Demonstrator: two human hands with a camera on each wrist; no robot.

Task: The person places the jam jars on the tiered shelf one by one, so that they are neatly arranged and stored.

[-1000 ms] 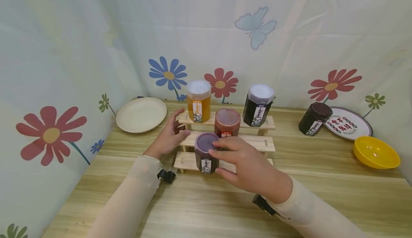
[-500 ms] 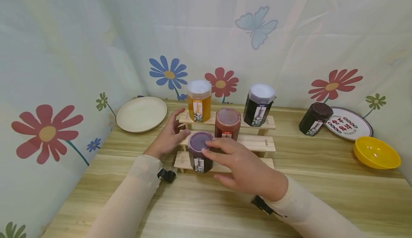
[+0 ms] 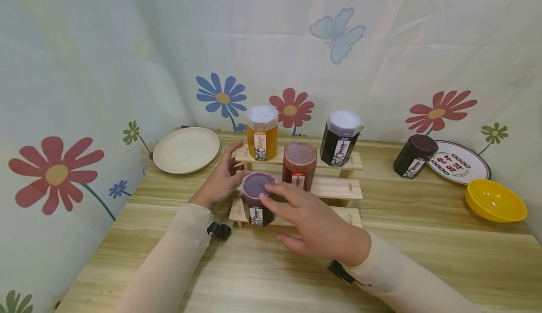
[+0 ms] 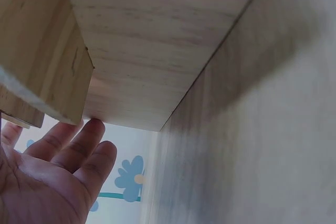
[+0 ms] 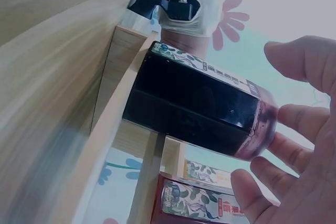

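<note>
A dark jam jar (image 3: 256, 215) with a purple lid stands upright near the left end of the lowest step of a wooden tiered rack (image 3: 338, 188). My right hand (image 3: 317, 226) touches the right side of its lid with extended fingertips, the thumb held apart. In the right wrist view those fingertips meet the lid end of the jar (image 5: 194, 103). My left hand (image 3: 218, 181) rests against the rack's left end, fingers reaching along the upper tiers. The left wrist view has its fingertips (image 4: 94, 127) against the wood from below.
A red jar (image 3: 298, 164) stands on the middle step. An amber jar (image 3: 262, 136) and a dark white-lidded jar (image 3: 340, 141) occupy the top step. Rightward are another dark jar (image 3: 415, 157), a patterned plate (image 3: 476, 167) and a yellow bowl (image 3: 495, 200). A cream plate (image 3: 186, 150) lies left.
The purple-lidded jar has slid left along the lowest step, with my right hand moving left against it. My left hand has stayed at the rack's end.
</note>
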